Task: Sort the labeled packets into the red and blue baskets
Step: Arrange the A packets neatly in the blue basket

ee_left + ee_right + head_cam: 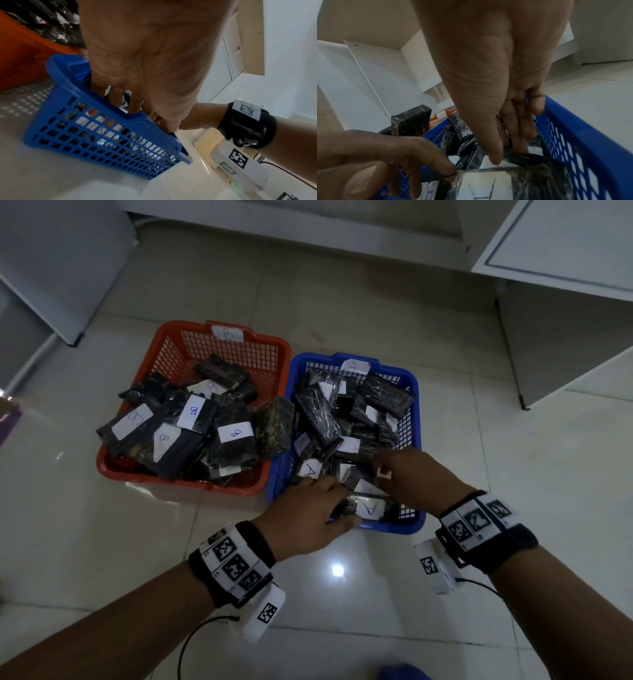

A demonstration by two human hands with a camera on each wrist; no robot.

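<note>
Inside blue basket, left grip on A packet

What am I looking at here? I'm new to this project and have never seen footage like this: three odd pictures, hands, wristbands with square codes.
One person wears three cameras: one on the head and one on each wrist. The head view looks down at a tiled floor with a red basket tagged B and a blue basket tagged A, both full of dark labeled packets. The left hand holds a packet marked A at the blue basket's near edge. The right hand reaches in beside it, fingers on the packets. The wrist views show the same from close up.
</note>
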